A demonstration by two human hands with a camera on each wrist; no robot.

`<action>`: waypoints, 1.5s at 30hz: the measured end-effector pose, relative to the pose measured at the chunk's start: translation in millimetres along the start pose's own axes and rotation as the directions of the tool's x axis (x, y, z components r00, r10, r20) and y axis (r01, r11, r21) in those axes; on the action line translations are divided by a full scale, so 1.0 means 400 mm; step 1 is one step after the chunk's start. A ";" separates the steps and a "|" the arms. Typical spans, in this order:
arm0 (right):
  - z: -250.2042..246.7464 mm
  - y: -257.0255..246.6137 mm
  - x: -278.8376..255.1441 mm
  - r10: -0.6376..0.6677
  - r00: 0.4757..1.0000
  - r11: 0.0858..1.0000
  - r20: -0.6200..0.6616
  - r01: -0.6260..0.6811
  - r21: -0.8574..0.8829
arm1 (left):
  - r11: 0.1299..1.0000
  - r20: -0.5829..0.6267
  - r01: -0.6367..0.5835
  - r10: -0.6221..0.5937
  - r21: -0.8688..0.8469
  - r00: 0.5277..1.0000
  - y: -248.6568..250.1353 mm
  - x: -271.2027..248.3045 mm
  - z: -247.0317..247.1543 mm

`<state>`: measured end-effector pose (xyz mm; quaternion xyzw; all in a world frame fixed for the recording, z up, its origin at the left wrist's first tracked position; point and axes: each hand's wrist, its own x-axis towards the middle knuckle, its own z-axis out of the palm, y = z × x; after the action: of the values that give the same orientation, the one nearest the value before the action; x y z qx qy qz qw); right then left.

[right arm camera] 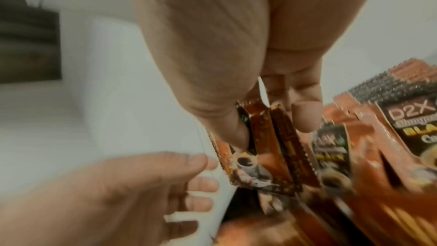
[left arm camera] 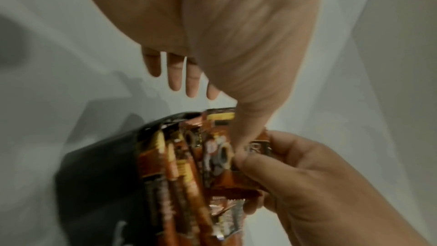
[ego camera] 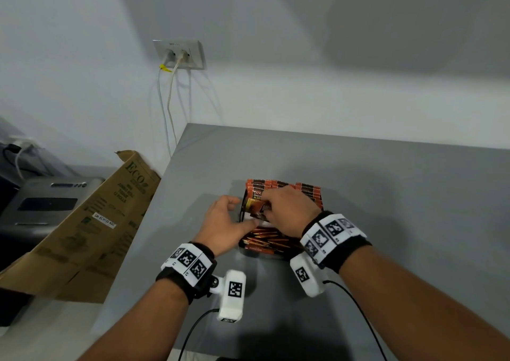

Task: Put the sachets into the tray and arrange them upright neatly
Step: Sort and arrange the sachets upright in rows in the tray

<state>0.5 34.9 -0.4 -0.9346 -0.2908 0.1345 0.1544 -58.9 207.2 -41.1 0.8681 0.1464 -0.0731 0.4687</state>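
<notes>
Pinching sachets (ego camera: 258, 209) w/ right hand (ego camera: 289, 211), left hand (ego camera: 223, 222) open.

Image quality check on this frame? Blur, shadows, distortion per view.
Head view: sharp, wide-angle bend at the wall, soft shadows of the hands on the grey table. Left wrist view: dim, motion-smeared sachets, black tray nearly featureless. Right wrist view: left hand and foreground sachets blurred; right hand looms large; "D2X" print legible.

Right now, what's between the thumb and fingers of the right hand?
Orange-brown coffee sachets: the right hand pinches a few together over the black tray, clearest in the right wrist view. The left hand holds nothing.
</notes>
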 end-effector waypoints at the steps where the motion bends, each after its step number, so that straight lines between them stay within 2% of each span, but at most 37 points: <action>1: -0.020 0.007 -0.007 0.030 0.999 0.996 -0.034 -0.027 0.085 | 0.998 -0.028 -0.009 0.007 -0.059 1.000 0.007 -0.002 -0.005; 3: -0.064 0.015 -0.025 0.117 0.987 0.941 -0.109 -0.075 0.331 | 0.968 -0.058 0.006 -0.022 -0.252 0.998 0.036 -0.004 -0.009; 4: -0.081 0.014 -0.035 0.162 0.979 0.862 -0.126 -0.078 0.500 | 0.913 -0.037 0.027 -0.046 -0.407 0.998 0.058 -0.006 -0.010; 5: -0.092 0.006 -0.046 0.194 0.975 0.721 -0.106 -0.068 0.689 | 0.814 0.020 0.057 -0.055 -0.578 0.998 0.079 -0.008 -0.004; 6: -0.099 -0.006 -0.055 0.205 0.977 0.526 -0.055 -0.062 0.848 | 0.682 0.102 0.097 -0.033 -0.725 0.994 0.106 -0.014 0.003; 7: -0.097 -0.016 -0.059 0.200 0.980 0.353 -0.013 -0.060 0.934 | 0.547 0.181 0.147 0.008 -0.824 0.983 0.132 -0.021 0.010; 8: -0.089 -0.023 -0.060 0.189 0.982 0.263 0.006 -0.057 0.963 | 0.441 0.246 0.204 0.041 -0.874 0.968 0.155 -0.025 0.016; 9: -0.078 -0.028 -0.060 0.188 0.982 0.279 0.005 -0.058 0.959 | 0.373 0.292 0.251 0.058 -0.893 0.955 0.173 -0.025 0.020; 10: -0.072 -0.029 -0.059 0.198 0.980 0.372 -0.019 -0.058 0.926 | 0.348 0.312 0.274 0.058 -0.897 0.948 0.188 -0.024 0.021; 12: -0.077 -0.025 -0.063 0.225 0.966 0.667 -0.126 -0.058 0.743 | 0.363 0.296 0.271 0.015 -0.892 0.955 0.197 -0.011 0.026; 13: -0.084 -0.023 -0.067 0.223 0.955 0.781 -0.196 -0.055 0.622 | 0.382 0.285 0.266 -0.007 -0.885 0.959 0.196 -0.005 0.025; 14: -0.092 -0.021 -0.074 0.194 0.951 0.843 -0.241 -0.036 0.537 | 0.397 0.283 0.266 -0.015 -0.879 0.959 0.196 -0.004 0.021; 15: -0.102 -0.020 -0.080 0.136 0.959 0.869 -0.249 0.005 0.494 | 0.422 0.284 0.272 -0.034 -0.865 0.958 0.192 0.000 0.021; 17: -0.120 -0.020 -0.083 -0.016 0.984 0.912 -0.177 0.088 0.401 | 0.487 0.298 0.276 -0.035 -0.829 0.954 0.193 0.000 0.020; 20: -0.131 -0.017 -0.076 -0.115 0.989 0.955 -0.098 0.137 0.262 | 0.505 0.327 0.272 0.023 -0.819 0.945 0.202 -0.006 0.024; 23: -0.132 -0.022 -0.074 -0.149 0.985 0.948 -0.090 0.168 0.270 | 0.476 0.366 0.307 0.034 -0.824 0.930 0.212 -0.012 0.019; 26: -0.121 -0.013 -0.079 -0.124 0.986 0.906 -0.111 0.158 0.392 | 0.509 0.296 0.247 0.016 -0.825 0.955 0.208 -0.005 0.016; 28: -0.114 0.000 -0.082 0.043 0.987 0.794 -0.152 0.059 0.605 | 0.525 0.220 0.180 0.014 -0.832 0.975 0.204 0.000 0.009; 30: -0.100 0.008 -0.086 0.224 0.965 0.577 -0.139 -0.017 0.816 | 0.533 0.154 0.116 0.029 -0.838 0.988 0.202 0.006 0.005; 31: -0.090 0.008 -0.089 0.274 0.953 0.476 -0.127 -0.020 0.879 | 0.535 0.129 0.091 0.034 -0.840 0.991 0.206 0.005 0.005; 32: -0.082 0.004 -0.092 0.296 0.947 0.414 -0.129 -0.006 0.910 | 0.533 0.107 0.074 0.033 -0.843 0.994 0.209 0.005 0.007; 35: -0.074 -0.014 -0.089 0.356 0.920 0.349 -0.163 0.031 0.937 | 0.472 0.108 0.086 0.020 -0.877 0.994 0.220 -0.003 0.019; 38: -0.100 -0.003 -0.078 0.480 0.870 0.172 -0.114 0.034 0.984 | 0.377 0.184 0.166 0.011 -0.911 0.983 0.223 -0.015 0.016; 39: -0.109 0.005 -0.075 0.505 0.857 0.144 -0.106 0.037 0.989 | 0.369 0.188 0.172 0.009 -0.913 0.982 0.224 -0.019 0.014; 43: -0.116 0.009 -0.063 0.498 0.850 0.243 -0.169 0.050 0.969 | 0.460 0.159 0.117 0.054 -0.880 0.986 0.228 -0.034 0.030; 45: -0.108 -0.003 -0.058 0.496 0.846 0.287 -0.196 0.053 0.956 | 0.432 0.199 0.150 0.070 -0.890 0.978 0.230 -0.039 0.034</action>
<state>-3.8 13.0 43.4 -0.7008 0.0266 0.0721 0.7092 -43.9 145.5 28.2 0.4683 0.1341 -0.0841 0.8693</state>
